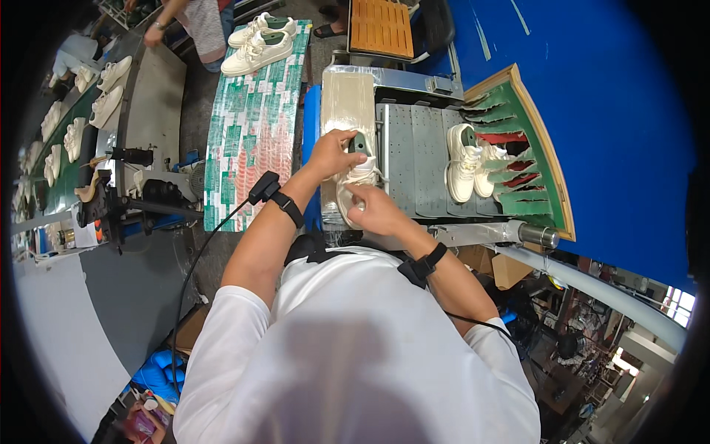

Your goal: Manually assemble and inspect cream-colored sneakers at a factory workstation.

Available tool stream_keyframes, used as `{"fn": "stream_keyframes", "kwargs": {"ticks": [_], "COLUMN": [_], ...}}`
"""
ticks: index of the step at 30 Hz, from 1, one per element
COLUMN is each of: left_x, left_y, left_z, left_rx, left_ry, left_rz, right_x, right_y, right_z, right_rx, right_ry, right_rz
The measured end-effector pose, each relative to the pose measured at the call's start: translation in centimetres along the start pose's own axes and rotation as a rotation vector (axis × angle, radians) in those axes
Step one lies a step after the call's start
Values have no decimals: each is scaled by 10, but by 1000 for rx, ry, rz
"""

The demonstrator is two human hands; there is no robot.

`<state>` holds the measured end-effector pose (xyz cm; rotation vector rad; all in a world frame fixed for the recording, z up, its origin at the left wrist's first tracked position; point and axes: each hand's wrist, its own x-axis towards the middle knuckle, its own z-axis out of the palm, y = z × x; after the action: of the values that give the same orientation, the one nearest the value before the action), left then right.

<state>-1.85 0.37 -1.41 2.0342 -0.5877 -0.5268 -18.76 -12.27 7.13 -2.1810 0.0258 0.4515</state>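
A cream-white sneaker (362,172) with a dark green shoe last (358,143) in its opening rests on the tape-covered ledge in front of me. My left hand (333,154) grips it at the heel end, with the thumb over the last. Its loose lace ends stick out to the right. My right hand (376,210) is closed at the toe end, fingers bent against the upper and covering part of it. To the right, a pair of matching sneakers (462,164) stands on the metal slats, one partly behind the other.
The slatted conveyor (414,152) leads into a wood-framed opening with torn green flaps (543,159), beside a blue panel (584,96). Two sneakers (259,50) stand on a taped board (248,140) at left. More shoes line a green belt farther left; another person's hand (154,35) shows there.
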Motion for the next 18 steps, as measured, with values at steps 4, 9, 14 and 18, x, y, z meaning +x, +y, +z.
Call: {"fn": "stream_keyframes", "kwargs": {"ticks": [4,9,14,18], "left_x": [-4,-6,-12,-18], "left_y": [-17,-18,-10,0], "left_z": [-4,3,12,23], "left_rx": [-358,-161,-46,-116], "left_ry": [-114,-16,16,82], "left_rz": [-113,38,88,26], "right_x": [-30,-45,-25,-21], "right_y": [-10,17,42,43], "right_z": [-11,-35,-6,0], "right_rx": [892,473,-13,-135], "right_ry": [-325,-83,351,377], "right_rz": [127,98,0,-81]}}
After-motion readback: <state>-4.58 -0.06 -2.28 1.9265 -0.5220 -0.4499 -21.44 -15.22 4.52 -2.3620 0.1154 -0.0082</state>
